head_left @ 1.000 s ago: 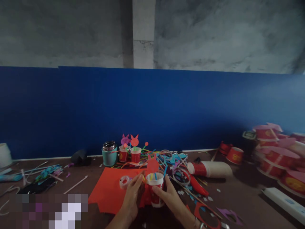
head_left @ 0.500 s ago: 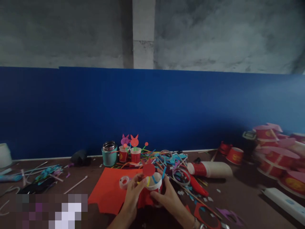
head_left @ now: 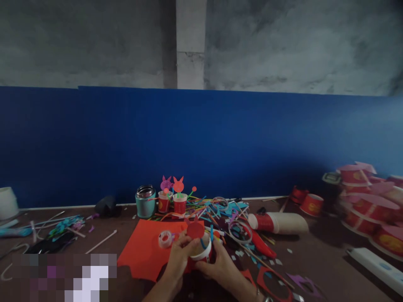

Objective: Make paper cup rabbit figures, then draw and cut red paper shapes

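Observation:
Between my hands is a red and white paper cup [head_left: 203,255], low in the middle of the view. A round red paper cutout with pointed ears [head_left: 195,230] stands at its rim, and a blue straw [head_left: 212,232] sticks up on the right. My left hand [head_left: 181,252] is closed on the cup's left side, its thumb at the rim just under the cutout. From the right, my right hand [head_left: 217,261] grips the cup's wall, thumb across the front. The cup's lower part is mostly hidden by my fingers.
Orange-red paper [head_left: 145,239] with a tape roll [head_left: 165,239] lies left of my hands. Behind stand a teal flask [head_left: 145,202] and two decorated cups [head_left: 180,203]. Straws and scraps [head_left: 217,214], stacked cups [head_left: 277,222] and a white power strip [head_left: 376,266] lie rightward.
My left thumb has moved over the cup rim, toward the cutout's base. The blue straw now stands more upright, and the yellow straw piece by my left fingers is hidden.

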`<state>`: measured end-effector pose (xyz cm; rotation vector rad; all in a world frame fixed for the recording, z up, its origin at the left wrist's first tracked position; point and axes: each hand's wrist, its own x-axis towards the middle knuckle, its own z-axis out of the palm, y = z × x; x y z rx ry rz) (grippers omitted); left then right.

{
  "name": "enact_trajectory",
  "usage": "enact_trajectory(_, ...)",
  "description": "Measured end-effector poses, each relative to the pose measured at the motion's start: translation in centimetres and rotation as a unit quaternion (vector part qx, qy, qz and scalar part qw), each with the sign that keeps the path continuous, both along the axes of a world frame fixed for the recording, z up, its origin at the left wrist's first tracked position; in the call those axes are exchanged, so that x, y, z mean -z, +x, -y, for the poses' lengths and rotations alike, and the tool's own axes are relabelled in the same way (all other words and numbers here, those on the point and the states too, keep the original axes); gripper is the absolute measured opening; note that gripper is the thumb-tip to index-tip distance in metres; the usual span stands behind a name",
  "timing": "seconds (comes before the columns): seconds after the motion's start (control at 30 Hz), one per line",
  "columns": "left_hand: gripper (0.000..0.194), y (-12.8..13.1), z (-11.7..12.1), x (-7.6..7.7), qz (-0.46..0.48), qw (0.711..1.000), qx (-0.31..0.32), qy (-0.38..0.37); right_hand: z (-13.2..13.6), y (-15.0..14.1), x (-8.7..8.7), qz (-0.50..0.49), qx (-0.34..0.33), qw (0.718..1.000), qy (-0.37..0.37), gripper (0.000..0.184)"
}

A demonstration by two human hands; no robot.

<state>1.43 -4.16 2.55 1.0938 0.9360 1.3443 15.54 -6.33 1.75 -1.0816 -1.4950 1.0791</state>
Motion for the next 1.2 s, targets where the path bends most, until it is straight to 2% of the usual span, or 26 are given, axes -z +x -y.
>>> enact_trajectory(0.13,0.034,0.0,-0.1,-0.2,0.009,1.000,0.022,0.000,0.0,-0.1,-0.4,-0.013,0.022,1.000,0.003,0.061)
enact_trajectory(0.2,0.039,-0.1,-0.3,0.0,0.044,0.999,0.026,0.005,-0.1,-0.1,-0.7,-0.030,0.042,0.999,0.008,0.059)
enact_trajectory(0.3,0.052,-0.2,-0.6,0.7,0.115,0.993,0.030,0.012,-0.2,0.0,-1.3,-0.070,0.054,0.996,-0.001,0.051)
enact_trajectory(0.4,0.066,0.0,-0.9,1.6,0.138,0.987,0.075,0.027,-0.3,0.1,-1.5,-0.118,0.049,0.992,-0.004,0.050)
enact_trajectory(0.47,0.065,0.4,-0.9,2.1,0.138,0.983,0.112,0.044,-0.5,0.2,-1.5,-0.126,0.055,0.990,0.015,0.052)
enact_trajectory(0.57,0.053,1.0,-0.7,2.5,0.120,0.979,0.158,0.042,-0.6,0.3,-1.2,-0.107,0.064,0.992,0.029,0.054)
enact_trajectory(0.73,0.050,1.1,-0.7,2.6,0.110,0.985,0.130,0.014,-0.3,1.1,-1.8,-0.124,0.069,0.990,-0.006,0.047)
enact_trajectory(0.87,0.060,0.4,-0.6,2.5,0.124,0.985,0.113,-0.050,-0.5,2.5,-3.3,-0.187,0.143,0.972,-0.014,0.046)
enact_trajectory(0.97,0.061,0.2,-0.2,2.2,0.132,0.974,0.166,-0.082,-1.0,3.4,-4.0,-0.192,0.176,0.966,0.001,0.043)
enact_trajectory(1.1,0.061,0.4,0.3,1.5,0.117,0.960,0.247,-0.061,-1.6,3.9,-4.0,-0.188,0.151,0.970,-0.038,0.036)
enact_trajectory(1.2,0.060,0.3,0.5,1.0,0.110,0.952,0.282,-0.051,-1.7,3.9,-3.8,-0.196,0.144,0.968,-0.067,0.033)
